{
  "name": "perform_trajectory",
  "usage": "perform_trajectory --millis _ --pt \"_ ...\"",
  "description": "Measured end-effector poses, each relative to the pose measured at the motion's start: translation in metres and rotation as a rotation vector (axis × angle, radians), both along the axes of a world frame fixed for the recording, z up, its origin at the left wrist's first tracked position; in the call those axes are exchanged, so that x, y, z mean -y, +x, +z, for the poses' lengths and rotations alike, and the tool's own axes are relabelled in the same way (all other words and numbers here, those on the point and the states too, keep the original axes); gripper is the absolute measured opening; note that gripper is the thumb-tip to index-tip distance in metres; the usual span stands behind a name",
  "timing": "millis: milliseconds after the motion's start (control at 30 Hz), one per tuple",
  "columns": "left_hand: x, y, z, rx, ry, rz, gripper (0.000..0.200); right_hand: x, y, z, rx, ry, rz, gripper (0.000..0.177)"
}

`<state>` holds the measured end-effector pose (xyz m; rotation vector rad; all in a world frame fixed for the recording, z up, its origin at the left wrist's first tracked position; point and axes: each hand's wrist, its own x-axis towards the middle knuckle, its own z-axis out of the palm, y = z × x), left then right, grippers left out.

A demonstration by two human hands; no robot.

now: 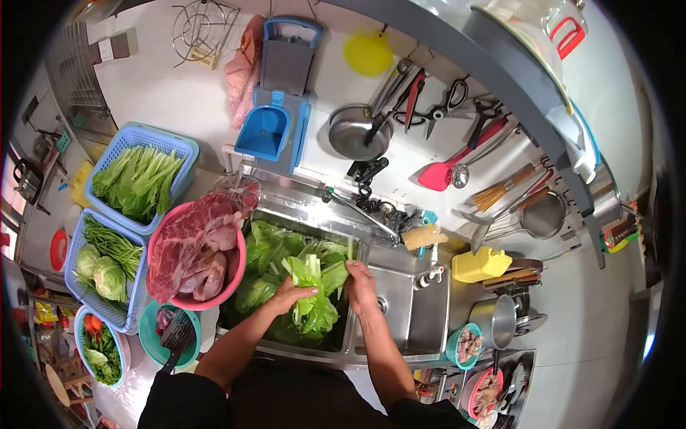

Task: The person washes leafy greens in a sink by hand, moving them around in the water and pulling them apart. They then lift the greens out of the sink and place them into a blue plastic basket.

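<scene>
A bunch of leafy greens [314, 314] is held over the left basin of the steel sink [359, 314]. My left hand [291, 293] is closed round its left side, with the thumb lying across the stalks. At the right side, the fingers of my right hand [361, 284] pinch a leaf next to the basin's divider; the fingertips are partly hidden. More loose greens [261, 247] fill the basin beneath and behind the bunch. To the left, a pink bowl [238, 275] holds large pieces of raw meat [189, 250], partly in clear plastic.
Blue baskets hold cut greens [136, 179], cabbages [107, 275] and green beans [118, 243]. A teal bowl [191, 354] with a dark spatula stands near my left forearm. The faucet [364, 222] reaches over the sink. A yellow jug [479, 264] stands right; utensils hang behind.
</scene>
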<state>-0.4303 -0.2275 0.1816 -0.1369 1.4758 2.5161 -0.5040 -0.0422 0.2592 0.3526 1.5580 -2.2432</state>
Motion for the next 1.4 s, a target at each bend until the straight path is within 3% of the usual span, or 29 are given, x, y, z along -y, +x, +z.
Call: perform_trajectory --millis 133,233,267,367,467,567,733,900,967,1033,1100,1133,1167,1200,1267,1333,1400 --pt "0.012 -0.01 0.009 -0.031 0.288 -0.099 0.053 -0.009 0.004 0.02 -0.372 0.342 -0.145 0.02" --pt "0.019 -0.017 0.028 -0.031 0.356 -0.145 0.058 -0.011 0.019 0.045 -0.483 0.679 -0.01 0.024" --pt "0.019 -0.018 0.031 -0.043 0.368 -0.142 0.056 -0.009 0.022 0.048 -0.448 0.894 0.148 0.032" --pt "0.011 -0.026 0.043 0.012 0.454 -0.111 0.05 0.015 0.033 0.027 -0.778 1.065 0.412 0.052" --pt "-0.002 -0.034 0.004 0.164 0.452 -0.045 0.045 0.025 0.036 0.013 -0.61 1.012 0.515 0.068" --pt "-0.005 -0.032 0.013 0.226 0.379 0.086 0.042 0.027 0.031 0.023 -0.491 0.921 0.579 0.074" --pt "0.003 -0.042 0.006 0.201 0.482 0.095 0.045 0.02 0.021 0.026 -0.331 0.525 0.193 0.074" --pt "0.027 -0.052 0.015 0.126 0.591 0.221 0.043 -0.007 0.015 0.031 -0.301 0.439 -0.001 0.065" --pt "0.052 -0.052 0.045 0.106 0.588 0.291 0.038 -0.02 0.013 0.027 -0.302 0.456 -0.002 0.059" --pt "0.084 -0.058 0.067 0.153 0.613 0.519 0.036 -0.023 0.012 0.025 -0.257 0.484 -0.031 0.051" --pt "0.142 -0.057 0.095 0.106 0.752 0.499 0.039 -0.024 0.022 0.029 -0.309 0.475 -0.019 0.045" --pt "0.172 -0.048 0.133 0.158 0.707 0.602 0.038 -0.027 0.025 0.025 -0.316 0.486 -0.003 0.044" --pt "0.206 -0.045 0.148 0.108 0.814 0.512 0.035 -0.033 0.027 0.022 -0.325 0.501 0.004 0.044" --pt "0.245 -0.057 0.135 0.0 0.808 0.507 0.031 -0.039 0.03 0.019 -0.335 0.521 0.007 0.043" --pt "0.316 -0.057 0.166 -0.119 0.585 0.578 0.03 -0.047 0.038 0.014 -0.327 0.501 0.004 0.042" --pt "0.392 -0.065 0.188 0.008 0.342 0.665 0.029 -0.054 0.046 0.009 -0.299 0.5 -0.017 0.041" --pt "0.466 -0.077 0.198 0.111 0.026 0.584 0.027 -0.061 0.051 0.002 -0.266 0.512 -0.026 0.04"
